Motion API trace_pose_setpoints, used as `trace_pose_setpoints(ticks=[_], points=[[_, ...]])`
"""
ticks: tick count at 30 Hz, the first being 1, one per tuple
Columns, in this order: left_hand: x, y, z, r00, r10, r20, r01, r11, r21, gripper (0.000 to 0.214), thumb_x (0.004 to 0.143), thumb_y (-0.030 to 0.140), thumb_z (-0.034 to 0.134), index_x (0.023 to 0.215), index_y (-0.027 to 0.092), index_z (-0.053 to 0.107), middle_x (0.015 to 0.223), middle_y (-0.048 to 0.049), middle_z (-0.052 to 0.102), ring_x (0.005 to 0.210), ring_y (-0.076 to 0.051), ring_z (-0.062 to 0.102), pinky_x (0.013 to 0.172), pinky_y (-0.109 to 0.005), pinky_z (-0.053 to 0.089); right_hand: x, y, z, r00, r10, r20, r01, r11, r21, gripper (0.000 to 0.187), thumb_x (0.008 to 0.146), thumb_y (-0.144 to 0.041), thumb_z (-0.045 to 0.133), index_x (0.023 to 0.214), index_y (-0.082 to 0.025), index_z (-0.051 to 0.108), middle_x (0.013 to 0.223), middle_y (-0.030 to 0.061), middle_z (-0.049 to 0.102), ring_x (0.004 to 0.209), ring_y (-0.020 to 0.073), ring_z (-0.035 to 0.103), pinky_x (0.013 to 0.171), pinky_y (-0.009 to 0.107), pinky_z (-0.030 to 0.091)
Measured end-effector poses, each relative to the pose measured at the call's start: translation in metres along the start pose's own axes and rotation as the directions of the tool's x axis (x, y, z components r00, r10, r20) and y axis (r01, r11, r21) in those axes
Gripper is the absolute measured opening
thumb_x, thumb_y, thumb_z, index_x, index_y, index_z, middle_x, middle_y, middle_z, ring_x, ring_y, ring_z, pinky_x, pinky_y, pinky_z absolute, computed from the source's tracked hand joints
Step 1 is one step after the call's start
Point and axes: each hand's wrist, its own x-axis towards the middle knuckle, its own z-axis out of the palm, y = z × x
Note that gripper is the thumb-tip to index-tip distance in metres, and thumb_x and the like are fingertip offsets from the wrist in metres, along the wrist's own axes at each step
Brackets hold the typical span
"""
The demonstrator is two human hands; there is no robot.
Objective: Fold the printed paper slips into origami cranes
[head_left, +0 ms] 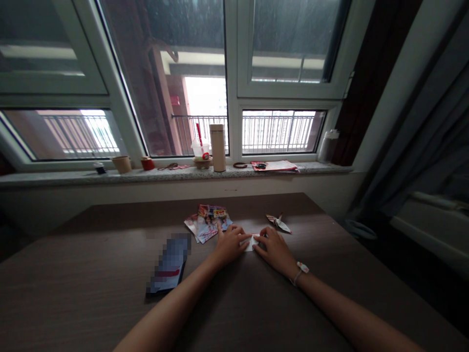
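A small piece of white folded paper (250, 246) lies on the brown table, partly covered by fingers. My left hand (231, 243) has its fingertips on the paper's left side, with the fingers bent. From the right, my right hand (273, 248) pinches the paper's other edge between thumb and fingers. A bracelet circles the right wrist. Just beyond the right hand rests a folded paper crane (279, 223). Colourful printed sheets (208, 226) are fanned out behind my left hand. Left of my forearm is a phone (169, 266) with its screen blurred out.
The dark wooden table (91, 274) reaches to the wall under a window. Along the sill stand a tan bottle (217, 149), a plastic cup with a red straw (201, 149), a paper cup (121, 165), papers with scissors (276, 166) and a grey bottle (329, 146).
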Motion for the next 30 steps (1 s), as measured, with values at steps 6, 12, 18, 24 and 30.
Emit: trace_pose_setpoints(ticks=[6, 12, 18, 24, 30], points=[[0.0000, 0.0004, 0.0002, 1.000, 0.000, 0.002, 0.000, 1.000, -0.005, 0.030, 0.094, 0.037, 0.053, 0.122, 0.043, 0.062, 0.113, 0.0000, 0.064, 0.118, -0.025, 0.046, 0.112, -0.068, -0.002, -0.0006, -0.0005, -0.0005, 1.000, -0.006, -0.004, 0.006, 1.000, 0.003, 0.026, 0.089, -0.037, 0.060, 0.112, -0.026, 0.067, 0.107, 0.0070, 0.057, 0.106, 0.0221, 0.052, 0.093, 0.036, 0.042], [0.0003, -0.0005, 0.0024, 1.000, 0.000, -0.004, 0.000, 1.000, -0.010, 0.031, 0.093, 0.036, 0.054, 0.122, 0.041, 0.063, 0.113, -0.0013, 0.063, 0.117, -0.025, 0.046, 0.114, -0.064, 0.002, 0.0004, -0.0010, -0.0013, 1.000, 0.029, -0.002, -0.029, 1.000, 0.012, 0.026, 0.087, -0.038, 0.062, 0.110, -0.026, 0.068, 0.107, 0.0061, 0.058, 0.107, 0.0219, 0.053, 0.093, 0.036, 0.042], [-0.0001, -0.0012, 0.0026, 1.000, 0.003, -0.012, -0.003, 1.000, -0.017, 0.031, 0.092, 0.035, 0.055, 0.122, 0.043, 0.063, 0.113, -0.0001, 0.063, 0.117, -0.025, 0.046, 0.113, -0.067, 0.001, 0.0027, -0.0002, -0.0008, 0.997, 0.069, 0.025, -0.070, 0.997, 0.033, 0.031, 0.081, -0.040, 0.067, 0.109, -0.027, 0.068, 0.108, 0.0052, 0.057, 0.109, 0.0219, 0.053, 0.095, 0.037, 0.041], [0.0000, -0.0021, 0.0016, 1.000, -0.013, 0.007, 0.013, 1.000, -0.026, 0.031, 0.092, 0.037, 0.055, 0.122, 0.044, 0.062, 0.114, 0.0003, 0.063, 0.119, -0.026, 0.045, 0.111, -0.069, -0.001, 0.0018, 0.0043, 0.0019, 0.997, 0.062, 0.044, -0.065, 0.996, 0.059, 0.038, 0.079, -0.046, 0.069, 0.112, -0.028, 0.067, 0.111, 0.0051, 0.057, 0.110, 0.0223, 0.052, 0.096, 0.038, 0.040], [-0.0012, -0.0016, 0.0008, 0.999, -0.030, 0.028, 0.032, 0.998, -0.055, 0.032, 0.092, 0.036, 0.056, 0.123, 0.042, 0.062, 0.117, -0.0004, 0.062, 0.120, -0.027, 0.044, 0.110, -0.071, 0.003, 0.0015, 0.0066, 0.0026, 0.996, 0.080, 0.033, -0.084, 0.988, 0.127, 0.024, 0.091, -0.039, 0.056, 0.108, -0.029, 0.069, 0.109, 0.0040, 0.058, 0.110, 0.0201, 0.052, 0.098, 0.039, 0.038]])
